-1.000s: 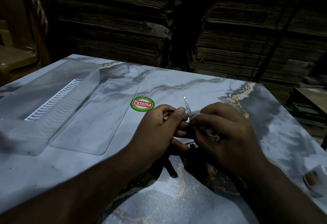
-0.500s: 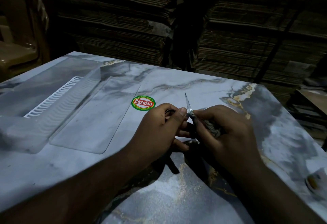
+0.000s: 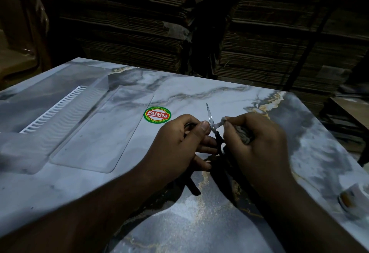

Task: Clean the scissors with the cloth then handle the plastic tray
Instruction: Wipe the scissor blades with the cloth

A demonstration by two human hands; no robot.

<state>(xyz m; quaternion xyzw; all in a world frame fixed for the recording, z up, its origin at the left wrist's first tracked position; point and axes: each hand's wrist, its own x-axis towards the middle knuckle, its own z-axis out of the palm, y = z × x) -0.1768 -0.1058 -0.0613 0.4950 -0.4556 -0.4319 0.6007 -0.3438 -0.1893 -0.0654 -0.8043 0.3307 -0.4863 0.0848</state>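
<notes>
- Scissors (image 3: pixel 212 123): held over worktop (image 3: pixel 199 222) centre, left hand (image 3: pixel 179 145) grip closed on handle; blade tip now clear of cloth.
- Cloth (image 3: pixel 242 136): bunched in right hand (image 3: pixel 257 145), grip closed, prob. wiping lower blade vs. 1 s ago.
- Plastic tray (image 3: pixel 60 125): far left, untouched; cleaning step ongoing.

The scissors (image 3: pixel 210 117) in my left hand (image 3: pixel 175 145) have shiny metal blades and matt black handles. The cloth (image 3: pixel 242 135) in my right hand (image 3: pixel 257 143) looks grey and coarse. The tray (image 3: pixel 83 129) is clear, smooth plastic on my glossy marble-look table (image 3: pixel 199 222); corrugated cardboard (image 3: pixel 127 23) behind.
</notes>
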